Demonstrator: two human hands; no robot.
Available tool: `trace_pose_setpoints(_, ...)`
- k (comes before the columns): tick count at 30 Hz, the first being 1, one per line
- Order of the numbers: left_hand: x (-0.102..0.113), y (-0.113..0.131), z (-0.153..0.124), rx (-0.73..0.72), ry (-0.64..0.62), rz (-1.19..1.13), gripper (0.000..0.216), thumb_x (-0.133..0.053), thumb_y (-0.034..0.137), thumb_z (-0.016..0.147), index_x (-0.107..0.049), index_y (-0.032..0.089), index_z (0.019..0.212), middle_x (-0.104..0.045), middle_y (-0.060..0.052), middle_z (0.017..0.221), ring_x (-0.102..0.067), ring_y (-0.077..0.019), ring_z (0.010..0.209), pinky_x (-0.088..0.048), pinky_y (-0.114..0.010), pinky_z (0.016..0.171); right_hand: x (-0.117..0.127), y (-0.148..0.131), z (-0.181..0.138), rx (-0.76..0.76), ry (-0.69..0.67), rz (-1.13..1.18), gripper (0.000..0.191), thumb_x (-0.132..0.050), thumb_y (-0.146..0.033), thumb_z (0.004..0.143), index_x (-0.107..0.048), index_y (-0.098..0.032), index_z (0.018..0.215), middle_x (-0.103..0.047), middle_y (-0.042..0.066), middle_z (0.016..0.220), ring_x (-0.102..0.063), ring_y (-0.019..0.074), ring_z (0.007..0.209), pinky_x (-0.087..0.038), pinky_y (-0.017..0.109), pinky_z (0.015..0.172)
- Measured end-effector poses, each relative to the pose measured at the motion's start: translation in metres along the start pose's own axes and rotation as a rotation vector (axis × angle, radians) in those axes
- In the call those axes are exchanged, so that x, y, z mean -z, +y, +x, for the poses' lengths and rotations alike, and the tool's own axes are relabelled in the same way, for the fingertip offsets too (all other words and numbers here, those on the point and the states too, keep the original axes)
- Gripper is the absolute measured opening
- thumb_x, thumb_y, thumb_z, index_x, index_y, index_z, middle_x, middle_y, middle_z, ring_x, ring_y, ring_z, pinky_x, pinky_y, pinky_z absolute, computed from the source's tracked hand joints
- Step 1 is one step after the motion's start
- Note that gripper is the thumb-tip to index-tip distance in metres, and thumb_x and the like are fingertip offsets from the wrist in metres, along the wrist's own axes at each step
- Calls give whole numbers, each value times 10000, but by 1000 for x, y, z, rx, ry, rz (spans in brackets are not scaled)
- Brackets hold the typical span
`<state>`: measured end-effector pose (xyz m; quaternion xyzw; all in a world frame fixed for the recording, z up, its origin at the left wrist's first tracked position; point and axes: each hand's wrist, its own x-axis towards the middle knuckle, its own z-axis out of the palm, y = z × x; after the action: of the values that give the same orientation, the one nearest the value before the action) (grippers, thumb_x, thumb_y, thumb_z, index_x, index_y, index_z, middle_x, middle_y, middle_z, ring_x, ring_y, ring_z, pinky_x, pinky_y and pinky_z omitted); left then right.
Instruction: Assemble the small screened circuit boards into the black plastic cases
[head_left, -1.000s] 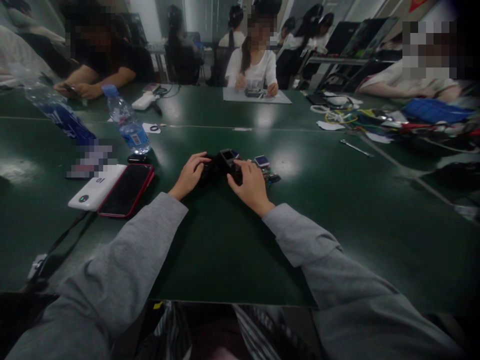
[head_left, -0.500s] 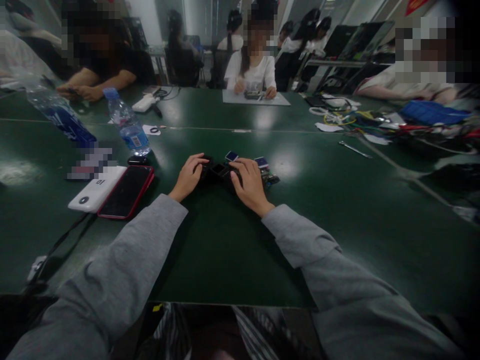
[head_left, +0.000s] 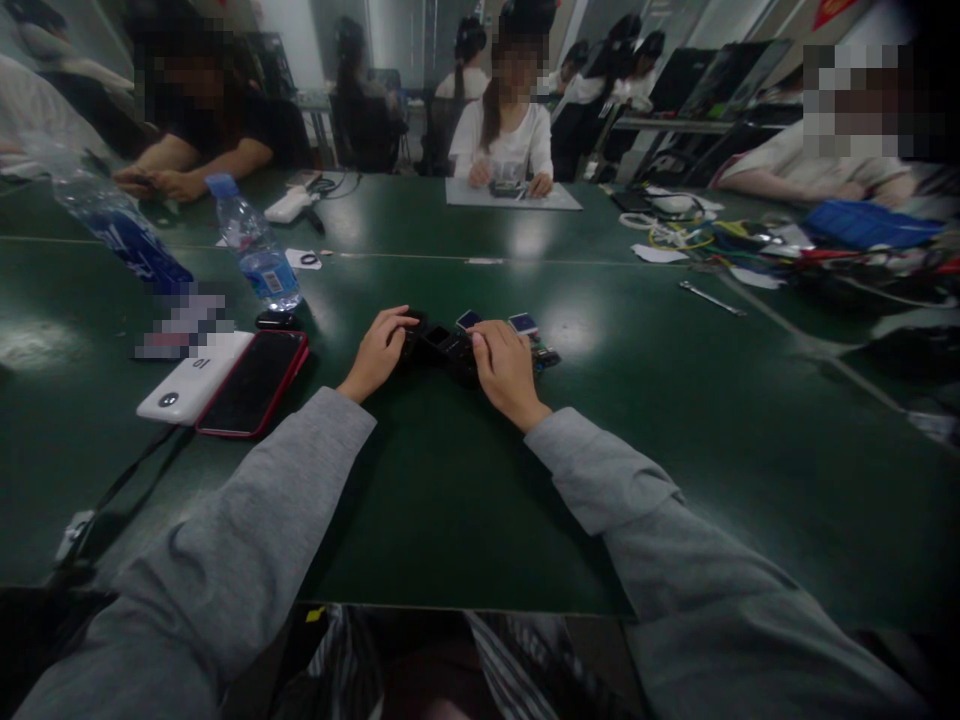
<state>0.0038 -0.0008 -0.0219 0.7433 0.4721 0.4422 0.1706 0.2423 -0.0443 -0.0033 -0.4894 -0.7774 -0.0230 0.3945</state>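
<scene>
A black handheld device [head_left: 456, 352] lies on the table before me, with a small dark screen in its middle. My left hand [head_left: 375, 352] is closed over its left end, fingers bent across the top and the thumb at the near side. At the right end my right hand [head_left: 508, 368] is closed, fingertips and thumb together on the device's edge. Just behind that hand sit a small dark-blue screen module [head_left: 469, 318] and a second blue module [head_left: 523, 324]. A small circuit board [head_left: 547, 352] shows partly beyond my right knuckles.
To the left are a red-cased phone [head_left: 255, 385], a white power bank [head_left: 191, 385], a clear water bottle [head_left: 262, 255] and a larger bottle [head_left: 127, 230]. A wrench [head_left: 711, 298] and a heap of cables [head_left: 697, 235] lie to the right. Several people sit around.
My right hand has drawn slightly right along the device, uncovering more of its black right part; its fingers have bunched closer. The left hand stays where it was.
</scene>
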Motion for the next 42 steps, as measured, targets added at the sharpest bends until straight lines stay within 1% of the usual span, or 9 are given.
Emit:
trace_pose_setpoints(3, 0, 1, 0, -5, -3, -3, 259, -432, 210, 976, -658, 226, 1103, -552, -72, 1392, -497, -220, 1325, -360, -481, 1161, -1, 1, 0, 3, 37, -35, 364, -312, -403, 1044, -604, -208, 1143, -601, 115, 1225, -539, 267, 1173, -419, 451, 990)
trace_pose_setpoints(6, 0, 1, 0, -14, -1, -7, 260, -429, 207, 976, -656, 222, 1100, -556, -76, 1387, -497, -217, 1326, -355, -476, 1165, -4, 5, 0, -15, 40, -32, 342, -343, -374, 1033, -602, -192, 1163, -574, 129, 1273, -510, 283, 1221, -417, 471, 1009)
trace_pose_setpoints(11, 0, 0, 0, -15, 6, -18, 256, -437, 201, 973, -660, 217, 1097, -558, -77, 1387, -504, -213, 1318, -357, -468, 1164, -5, 9, 0, -37, 3, 31, 355, -331, -363, 1035, -597, -187, 1192, -571, 133, 1282, -537, 280, 1203, -453, 476, 986)
trace_pose_setpoints(17, 1, 3, -1, -1, -3, -6, 263, -430, 210, 979, -660, 225, 1106, -557, -71, 1390, -502, -214, 1319, -364, -472, 1158, -3, 7, 1, -36, -2, 39, 382, -319, -384, 1039, -604, -187, 1201, -568, 135, 1278, -555, 279, 1176, -481, 479, 970)
trace_pose_setpoints(26, 1, 5, -1, -6, 3, -1, 253, -426, 233, 986, -654, 225, 1095, -555, -76, 1388, -501, -220, 1322, -355, -477, 1164, -4, 7, 0, -40, 8, 47, 395, -310, -406, 1043, -616, -203, 1188, -570, 127, 1262, -566, 279, 1152, -490, 487, 962)
trace_pose_setpoints(42, 1, 5, -1, -14, 1, 5, 255, -423, 229, 984, -651, 225, 1097, -559, -74, 1382, -509, -218, 1313, -367, -474, 1157, -5, 9, 0, -44, 15, 107, 399, -279, -384, 1054, -616, -210, 1180, -566, 122, 1256, -561, 263, 1168, -491, 488, 987)
